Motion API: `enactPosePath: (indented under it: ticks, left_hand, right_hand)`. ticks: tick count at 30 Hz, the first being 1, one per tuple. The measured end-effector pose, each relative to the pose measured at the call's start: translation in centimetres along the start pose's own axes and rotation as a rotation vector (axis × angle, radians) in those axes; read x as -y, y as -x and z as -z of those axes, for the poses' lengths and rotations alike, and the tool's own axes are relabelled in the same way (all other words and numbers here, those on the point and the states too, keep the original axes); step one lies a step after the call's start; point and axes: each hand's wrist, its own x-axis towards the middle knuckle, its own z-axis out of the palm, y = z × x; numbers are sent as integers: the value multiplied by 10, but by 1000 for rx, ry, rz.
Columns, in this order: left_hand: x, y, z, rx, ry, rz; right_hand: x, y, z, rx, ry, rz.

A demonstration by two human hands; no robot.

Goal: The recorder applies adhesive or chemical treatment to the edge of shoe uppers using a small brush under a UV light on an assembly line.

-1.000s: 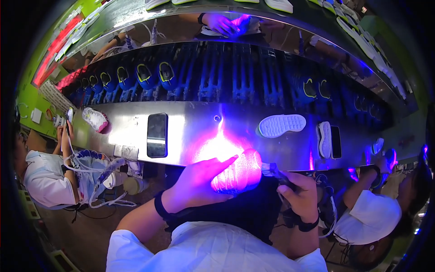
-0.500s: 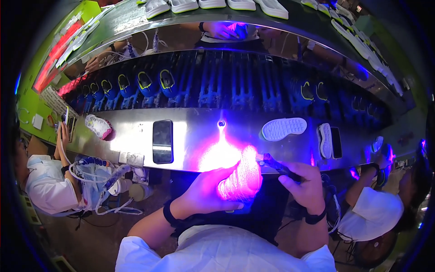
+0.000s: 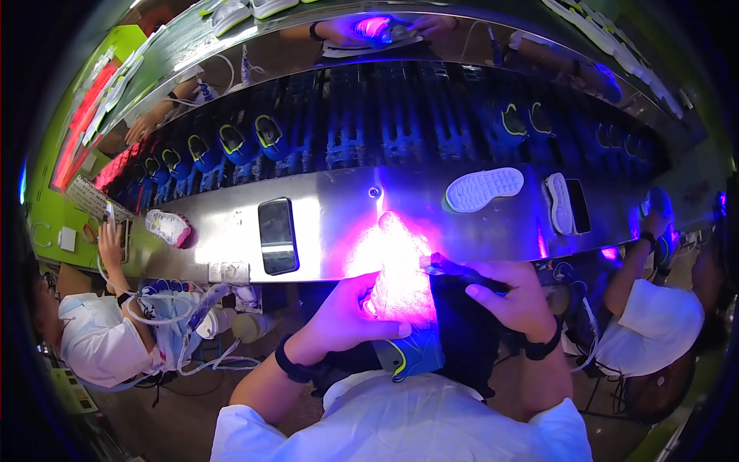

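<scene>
My left hand (image 3: 342,314) is closed around the side of a shoe upper (image 3: 419,346). Bright pink-violet light washes out its front part, while its blue heel end with a yellow-green collar edge points toward me. A dark-handled brush (image 3: 469,275) is gripped in my right hand (image 3: 517,300). The brush's tip is at the right side of the shoe upper; glare hides whether they touch. Both hands are at the near edge of the metal workbench (image 3: 331,223).
On the bench lie a black phone (image 3: 278,235), a white shoe sole (image 3: 485,190), another sole (image 3: 560,204) beside a second phone (image 3: 579,206), and a white-pink shoe piece (image 3: 168,228). Behind runs a dark rack (image 3: 346,131) with several blue shoe uppers. Co-workers sit left (image 3: 104,331) and right (image 3: 647,323).
The shoe upper has turned in my left hand, so its blue heel and collar now show toward me. My right hand with the brush stays beside it. The view has shifted slightly.
</scene>
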Motion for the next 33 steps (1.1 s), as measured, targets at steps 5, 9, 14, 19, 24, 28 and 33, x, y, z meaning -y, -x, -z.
enactPosePath:
  ticks: [5, 9, 14, 19, 24, 28, 33]
  left_hand:
    - [10, -11, -7, -42, 215, 51]
    - [5, -20, -10, -52, 177, 133]
    - [26, -25, -16, -205, -41, 141]
    - [2, -26, -20, -174, 79, 134]
    - [-8, -19, -20, -277, 48, 58]
    - [-11, -19, -28, -300, 95, -12]
    - [-11, -17, -36, -339, 81, 22]
  right_hand:
    - [-22, 32, -7, 36, -34, -146]
    - [-22, 55, 1, 121, -132, -260]
    - [-18, 40, 6, 44, -171, -345]
    - [-19, 47, 15, 110, -215, -342]
    - [-3, 57, 41, 258, -170, -315]
    - [12, 65, 48, 281, -125, -406]
    - [19, 49, 42, 202, -111, -419]
